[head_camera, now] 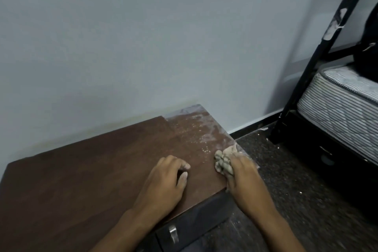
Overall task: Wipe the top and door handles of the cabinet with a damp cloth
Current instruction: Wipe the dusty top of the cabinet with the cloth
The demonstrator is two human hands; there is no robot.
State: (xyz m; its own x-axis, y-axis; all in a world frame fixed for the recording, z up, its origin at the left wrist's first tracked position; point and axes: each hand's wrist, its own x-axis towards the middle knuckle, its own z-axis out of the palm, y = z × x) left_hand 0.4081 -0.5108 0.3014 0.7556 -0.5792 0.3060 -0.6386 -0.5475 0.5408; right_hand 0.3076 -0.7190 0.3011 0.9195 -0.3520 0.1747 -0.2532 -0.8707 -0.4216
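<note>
Metal shows nearest: one curved silver door handle [173,233] on the dark cabinet front, its lower end cut off by the frame edge. Two hands work above it. One left hand [163,185] rests on the brown wooden cabinet top [86,174], fingers loosely curled, holding nothing. One right hand [243,176] grips one crumpled checked cloth [223,162] at the top's right edge. White dust [196,129] blurs the far corner. One striped mattress [339,100] is cropped.

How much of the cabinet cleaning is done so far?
Most of the cabinet top looks clean and dark. In hand: the right hand holds the cloth at the right edge, where the dusty patch remains; the left hand rests on the top. Left: that corner and the handle.
</note>
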